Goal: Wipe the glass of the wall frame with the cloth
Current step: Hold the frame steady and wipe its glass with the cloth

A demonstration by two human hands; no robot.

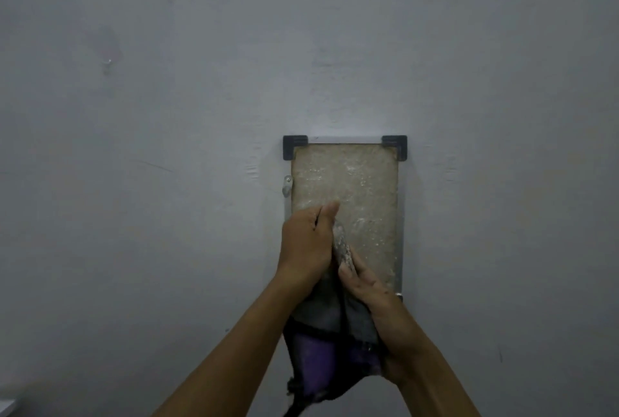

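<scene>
Single head view, close, facing wall (167,148) straight on; frame (395,145) just below centre.

Above the left hand (306,242) and right hand (366,286), the glass (365,189) lies bare up to two black corner brackets (294,146). A small clip (287,185) juts just up-left of the left hand. The cloth (330,326) fills the gap between both hands.

The wall (167,215) is plain and pale grey, with faint scuffs and scratches. High on the left sits a small clear hook (107,62) with a dull smudge around it. A pale edge (7,405) shows at the bottom left corner.
</scene>
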